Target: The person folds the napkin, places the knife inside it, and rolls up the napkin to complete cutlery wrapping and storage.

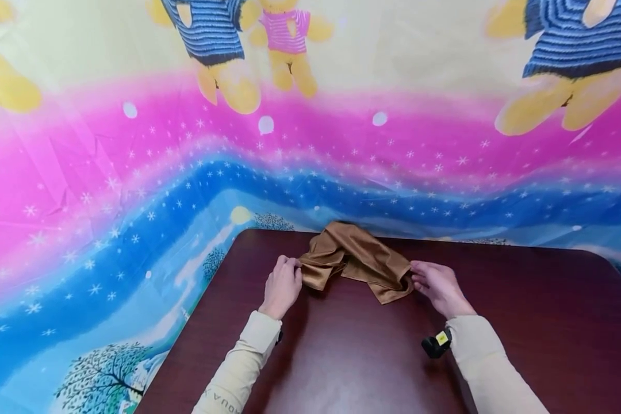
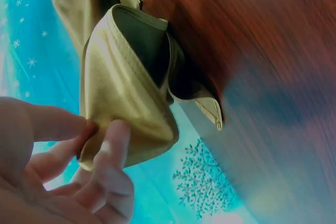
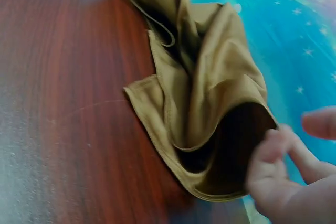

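A brown satin-like cloth [image 1: 370, 253] with stitched hems lies bunched in folds near the table's far edge. At its left end my left hand [image 1: 282, 286] pinches the fabric between thumb and fingers. The left wrist view shows the cloth [image 2: 123, 93] folded over, with a dark hollow beneath the hem. My right hand [image 1: 440, 286] is at the right end, fingertips touching the edge. In the right wrist view that hand's thumb stands apart from its fingers [image 3: 270, 156], beside a wide open fold of the cloth [image 3: 226, 77].
The dark red-brown table [image 1: 341, 356] has a glossy top with rounded far corners. Behind it hangs a printed backdrop [image 1: 341, 132] with bears and snowflakes, close against the table's far and left edges. A small black device [image 1: 436, 345] is on the right wrist.
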Tool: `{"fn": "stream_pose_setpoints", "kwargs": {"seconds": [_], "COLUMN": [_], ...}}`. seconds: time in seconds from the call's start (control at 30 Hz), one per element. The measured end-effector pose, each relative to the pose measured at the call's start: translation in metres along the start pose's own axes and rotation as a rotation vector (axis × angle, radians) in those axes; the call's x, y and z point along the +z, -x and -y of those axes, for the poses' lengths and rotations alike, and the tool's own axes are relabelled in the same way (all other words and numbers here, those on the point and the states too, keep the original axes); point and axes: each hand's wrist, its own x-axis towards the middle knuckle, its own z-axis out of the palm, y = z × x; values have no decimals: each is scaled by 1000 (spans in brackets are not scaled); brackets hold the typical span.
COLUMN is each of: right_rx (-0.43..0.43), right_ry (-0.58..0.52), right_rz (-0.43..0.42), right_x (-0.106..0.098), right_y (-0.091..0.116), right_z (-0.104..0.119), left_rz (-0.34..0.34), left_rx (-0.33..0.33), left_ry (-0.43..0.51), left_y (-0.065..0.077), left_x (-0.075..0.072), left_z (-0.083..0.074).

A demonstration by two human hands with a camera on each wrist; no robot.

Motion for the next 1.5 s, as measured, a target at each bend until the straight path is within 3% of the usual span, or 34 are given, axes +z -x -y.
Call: {"fn": "stream_pose_setpoints", "kwargs": {"seconds": [0.13, 0.23, 0.3, 0.4, 0.53, 0.63, 0.7, 0.8, 0.9, 0.97, 1.07, 1.13, 1.23, 1.5], "right_rx": [-49, -70, -78, -64, -61, -124, -205, -343, -433, -450, -485, -511, -527, -578], "right_ry": [-239, -349, -361, -303, -27, 326, 555, 828, 1007, 1085, 1231, 1325, 1432, 1469], "right_rz": [-139, -262, -314, -322, -250, -226, -253, -241, -113, 13, 103, 109, 86, 42], "right_x": [-9, -15, -19, -26, -30, -29, -26, -20, -12, -5, 3, 8, 13, 18], "right_y": [5, 9, 11, 12, 10, 7, 6, 5, 4, 5, 6, 8, 11, 11], "right_z": [11, 18, 21, 23, 16, 6, -1, -12, -20, -25, -32, -37, -42, -49], "left_rz": [-99, -162, -181, -189, -125, -59, -11, 63, 157, 224, 323, 362, 368, 349], "left_rx": [7, -2, -24, -60, -76, -58, -27, 90, 238, 330, 420, 454, 482, 490], "left_ry": [-63, -88, -87, -98, -129, -127, -118, -124, -120, -108, -82, -99, -142, -187], "left_y": [-4, -7, -9, -10, -9, -7, -6, -3, -1, 0, 3, 4, 6, 17], "left_x": [-3, -7, -12, -19, -24, -22, -18, -11, -2, 3, 10, 15, 21, 31], "left_z": [11, 24, 33, 43, 51, 52, 49, 43, 35, 28, 17, 10, 0, -22]}}
